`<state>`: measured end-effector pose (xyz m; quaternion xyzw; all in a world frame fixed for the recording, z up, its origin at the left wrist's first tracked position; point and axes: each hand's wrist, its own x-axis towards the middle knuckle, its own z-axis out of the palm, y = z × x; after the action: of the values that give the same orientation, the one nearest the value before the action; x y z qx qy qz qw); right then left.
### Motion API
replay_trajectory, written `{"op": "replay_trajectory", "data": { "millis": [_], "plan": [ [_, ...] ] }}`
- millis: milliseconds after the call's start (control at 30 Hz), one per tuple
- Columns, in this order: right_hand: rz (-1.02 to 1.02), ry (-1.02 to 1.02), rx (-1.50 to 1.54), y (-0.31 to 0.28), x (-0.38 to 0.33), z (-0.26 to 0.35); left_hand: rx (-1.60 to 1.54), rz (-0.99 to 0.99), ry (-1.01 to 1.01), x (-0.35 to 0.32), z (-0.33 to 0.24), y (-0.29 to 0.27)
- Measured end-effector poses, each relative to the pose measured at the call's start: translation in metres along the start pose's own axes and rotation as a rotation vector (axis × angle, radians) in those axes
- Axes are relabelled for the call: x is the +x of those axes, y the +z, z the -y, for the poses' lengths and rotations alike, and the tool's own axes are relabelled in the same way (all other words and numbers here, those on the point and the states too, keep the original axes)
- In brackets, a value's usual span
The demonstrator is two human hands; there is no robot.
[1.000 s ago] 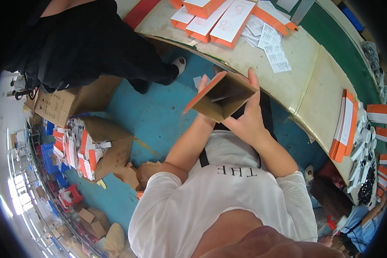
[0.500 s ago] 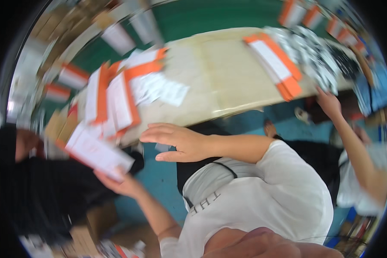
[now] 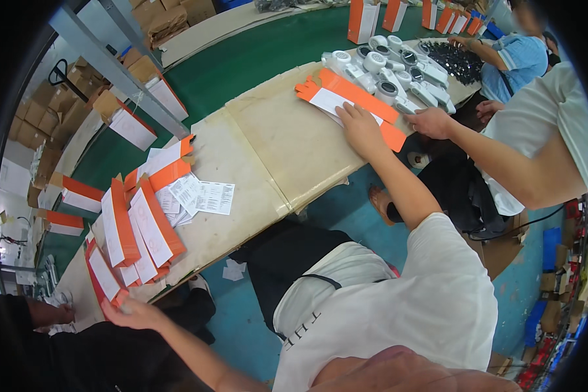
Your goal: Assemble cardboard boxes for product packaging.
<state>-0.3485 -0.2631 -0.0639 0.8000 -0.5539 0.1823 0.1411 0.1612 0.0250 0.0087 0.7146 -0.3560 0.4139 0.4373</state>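
Note:
My left hand has its fingers at the near end of an orange and white carton, at the table's left end. Beside it lie other long cartons of the same kind, partly overlapping. Over on the right, my right hand rests on a flat orange and white carton, its fingers curled over the white panel. More orange card lies directly beyond that one. Printed paper sheets are spread beside the left cartons.
White handheld devices with round heads are heaped past the right carton, near dark small parts. A co-worker's hand is close to my right hand. A metal post rises behind the table. Upright cartons stand on the green belt.
My left hand has lowered its carton onto the table's left end. My right hand has swung from the middle, where it was empty, over to the flat carton on the right.

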Motion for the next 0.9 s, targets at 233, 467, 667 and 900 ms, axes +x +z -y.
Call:
{"op": "replay_trajectory", "data": {
  "millis": [233,467,667,900],
  "plan": [
    [-0.434,-0.076,0.216,-0.117,0.006,0.048,-1.314,0.937,-0.584,-0.077,-0.181,0.004],
    [-0.231,-0.666,0.972,-0.138,-0.081,0.199,-1.501,0.568,-1.066,-0.072,-0.248,-0.022],
    [0.232,0.034,1.868,-0.121,-0.042,0.190,-1.139,0.959,-0.787,-0.084,-0.210,-0.037],
    [0.729,0.056,2.101,-0.124,-0.037,0.218,-0.847,0.735,-0.045,-0.090,-0.200,-0.045]
  ]
}}
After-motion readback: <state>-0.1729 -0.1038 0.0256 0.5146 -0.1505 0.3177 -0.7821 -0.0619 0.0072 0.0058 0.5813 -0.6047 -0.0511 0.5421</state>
